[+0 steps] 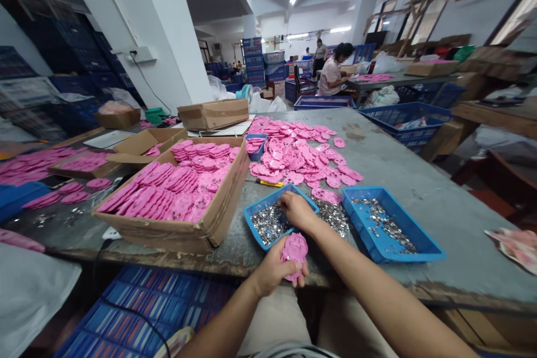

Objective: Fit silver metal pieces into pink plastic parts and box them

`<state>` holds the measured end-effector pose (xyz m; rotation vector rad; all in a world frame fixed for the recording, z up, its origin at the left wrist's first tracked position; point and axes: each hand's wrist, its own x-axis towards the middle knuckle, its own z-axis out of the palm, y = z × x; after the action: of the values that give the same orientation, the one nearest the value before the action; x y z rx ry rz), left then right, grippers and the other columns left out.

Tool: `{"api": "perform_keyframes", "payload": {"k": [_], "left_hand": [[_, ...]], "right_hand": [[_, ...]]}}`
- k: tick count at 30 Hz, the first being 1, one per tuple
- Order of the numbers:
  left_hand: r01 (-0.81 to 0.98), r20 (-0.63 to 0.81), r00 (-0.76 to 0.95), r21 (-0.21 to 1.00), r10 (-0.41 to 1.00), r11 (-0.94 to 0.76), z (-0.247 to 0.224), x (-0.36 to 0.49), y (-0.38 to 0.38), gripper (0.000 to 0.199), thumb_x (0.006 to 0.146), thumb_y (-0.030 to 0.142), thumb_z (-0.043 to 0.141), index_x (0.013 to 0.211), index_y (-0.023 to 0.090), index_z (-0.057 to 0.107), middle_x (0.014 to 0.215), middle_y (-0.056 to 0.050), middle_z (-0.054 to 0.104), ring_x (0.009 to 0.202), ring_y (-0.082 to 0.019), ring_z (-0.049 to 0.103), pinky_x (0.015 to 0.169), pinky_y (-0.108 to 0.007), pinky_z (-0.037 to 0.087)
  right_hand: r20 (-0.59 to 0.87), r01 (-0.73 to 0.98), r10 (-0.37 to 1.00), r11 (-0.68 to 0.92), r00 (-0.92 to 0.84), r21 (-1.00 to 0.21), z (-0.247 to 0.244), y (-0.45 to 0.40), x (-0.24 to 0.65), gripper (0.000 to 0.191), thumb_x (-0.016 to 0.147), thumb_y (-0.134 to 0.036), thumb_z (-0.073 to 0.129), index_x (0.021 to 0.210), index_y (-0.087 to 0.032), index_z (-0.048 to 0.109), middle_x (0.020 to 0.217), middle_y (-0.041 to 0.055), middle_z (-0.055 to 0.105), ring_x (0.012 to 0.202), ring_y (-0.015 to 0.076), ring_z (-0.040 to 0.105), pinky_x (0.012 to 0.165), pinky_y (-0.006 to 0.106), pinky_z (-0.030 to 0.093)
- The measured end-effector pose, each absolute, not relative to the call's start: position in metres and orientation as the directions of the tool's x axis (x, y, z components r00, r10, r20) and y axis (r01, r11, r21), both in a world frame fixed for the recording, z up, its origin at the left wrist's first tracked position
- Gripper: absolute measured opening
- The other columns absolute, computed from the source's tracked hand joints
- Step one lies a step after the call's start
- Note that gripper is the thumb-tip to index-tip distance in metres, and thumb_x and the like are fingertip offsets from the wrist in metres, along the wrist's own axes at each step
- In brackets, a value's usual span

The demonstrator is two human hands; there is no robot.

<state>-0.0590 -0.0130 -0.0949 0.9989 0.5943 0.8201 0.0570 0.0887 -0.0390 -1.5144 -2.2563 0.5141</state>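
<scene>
My left hand (268, 273) is closed around a flat pink piece with a scalloped edge (294, 250), held just over the table's front edge with its thumb on top. My right hand (297, 211) reaches into a blue tray (257, 208) of small shiny metal parts (269, 224). Its fingers are curled down and pinched together by the parts, and what they hold is too small to make out. To the right, a second blue tray (419, 253) holds a thinner scatter of metal parts, and a loose heap of them (334, 218) lies between the trays.
A cardboard box (168, 233) packed with pink pieces stands to the left. More pink pieces (285, 148) are heaped behind the trays, near a yellow cutter (271, 183). A pink cloth (516, 246) lies far right. A person (333, 75) sits at another table behind.
</scene>
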Motion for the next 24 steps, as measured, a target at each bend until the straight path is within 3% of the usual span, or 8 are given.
{"api": "perform_keyframes", "payload": {"k": [10,12,15,19,22,24], "left_hand": [[-0.302,-0.059,0.566,0.913,0.822,0.274,-0.093,-0.06,-0.014,0.05,0.066,0.043,0.075,0.099,0.016,0.047,0.069,-0.001,0.066,0.047,-0.009,0.059,0.041,-0.016,0.039],[-0.297,-0.071,0.554,0.914,0.83,0.276,-0.092,-0.06,-0.014,0.053,0.066,0.044,0.075,0.1,0.017,0.046,0.069,-0.001,0.066,0.047,-0.009,0.059,0.041,-0.016,0.039],[-0.288,-0.106,0.52,0.912,0.848,0.291,-0.089,-0.06,-0.016,0.059,0.063,0.045,0.077,0.104,0.016,0.045,0.068,-0.001,0.066,0.046,-0.01,0.058,0.041,-0.017,0.038],[-0.261,-0.155,0.44,0.92,0.884,0.291,-0.082,-0.054,-0.022,0.06,0.062,0.04,0.078,0.107,0.015,0.046,0.067,-0.001,0.065,0.047,-0.01,0.057,0.042,-0.018,0.037],[-0.296,-0.205,0.34,0.903,0.918,0.311,-0.073,-0.043,-0.028,0.058,0.06,0.037,0.078,0.104,0.016,0.047,0.065,0.001,0.064,0.045,-0.01,0.055,0.041,-0.019,0.036],[-0.372,-0.244,0.284,0.863,0.927,0.341,-0.065,-0.034,-0.032,0.056,0.059,0.038,0.079,0.099,0.016,0.047,0.067,0.001,0.063,0.046,-0.009,0.055,0.041,-0.019,0.037]], "right_hand": [[0.233,0.728,0.94,0.339,-0.248,-0.595,-0.041,0.087,0.06,0.021,0.077,-0.007,0.055,0.082,-0.02,0.071,0.087,0.006,0.071,0.083,0.0186,0.064,0.076,0.03,0.047],[0.299,0.66,0.935,0.348,-0.191,-0.666,-0.04,0.085,0.065,0.021,0.078,-0.009,0.054,0.084,-0.02,0.071,0.088,0.0057,0.07,0.083,0.0179,0.063,0.077,0.031,0.048],[0.37,0.429,0.927,0.358,-0.058,-0.829,-0.039,0.075,0.078,0.017,0.077,-0.016,0.055,0.084,-0.021,0.07,0.083,0.0035,0.068,0.074,0.0162,0.061,0.069,0.03,0.048],[0.216,0.155,0.976,0.212,0.008,-0.965,-0.041,0.038,0.1,0.01,0.07,-0.029,0.062,0.074,-0.02,0.064,0.064,-0.0015,0.061,0.056,0.0127,0.054,0.055,0.026,0.045],[0.106,0.073,0.994,0.106,-0.013,-0.992,-0.042,0.004,0.112,0.016,0.068,-0.034,0.067,0.068,-0.019,0.06,0.058,-0.0027,0.058,0.053,0.0119,0.052,0.053,0.026,0.045],[0.107,0.066,0.993,0.109,-0.04,-0.992,-0.042,-0.014,0.117,0.019,0.069,-0.037,0.069,0.067,-0.02,0.06,0.061,-0.001,0.06,0.055,0.0126,0.054,0.055,0.027,0.046]]}}
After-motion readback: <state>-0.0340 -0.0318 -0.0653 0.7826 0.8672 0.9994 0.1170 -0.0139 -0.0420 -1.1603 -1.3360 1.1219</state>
